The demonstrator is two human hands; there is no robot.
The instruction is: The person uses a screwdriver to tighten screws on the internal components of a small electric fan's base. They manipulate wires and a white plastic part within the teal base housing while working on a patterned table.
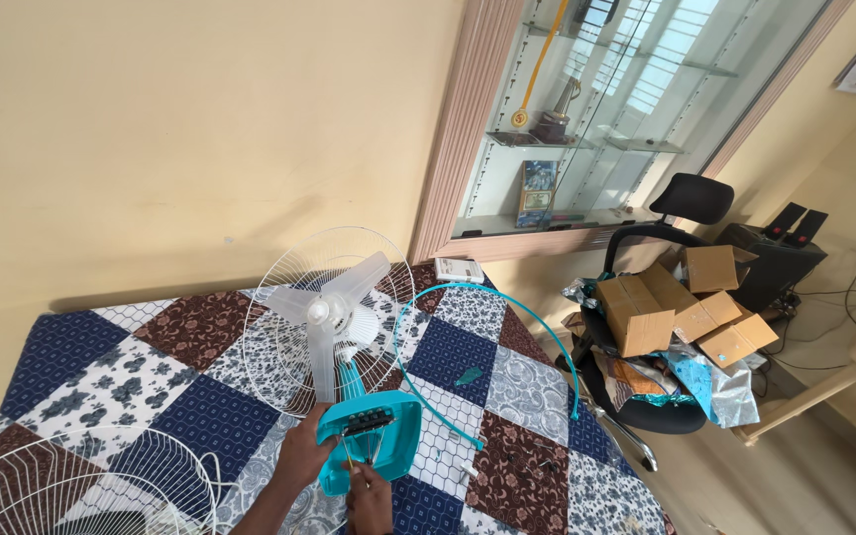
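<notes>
Fingers of the right hand [370, 498] are pinching together around a thin screwdriver [351, 466], whose shaft is running up and slightly away from the hand into the open underside of the turquoise fan base [374, 443]; the tip is meeting the base near the black switch block [368, 421]. Fingers of the left hand [305, 454] are wrapping over the left edge of the same base and are clamping it steady, so both hands are touching the base, the left gripping its rim and the right working just below it. The base is lying on its side on the patchwork quilt [101, 381], with its long axis continuing up the short turquoise neck to the white fan blades [334, 312] and the rear wire guard [327, 317], which are standing directly beyond the base, away from the person. A second wire guard [81, 485] is lying flat to the left of the base, near the quilt's edge. A turquoise rim ring [507, 302] is curving across the quilt to the right of the base, and a small white box [459, 269] is resting beyond that ring. Farther right of the base, off the quilt, a black office chair [691, 203] is carrying cardboard boxes [681, 312] and crumpled wrapping. A glass display cabinet [606, 109] is set into the wall beyond the chair.
</notes>
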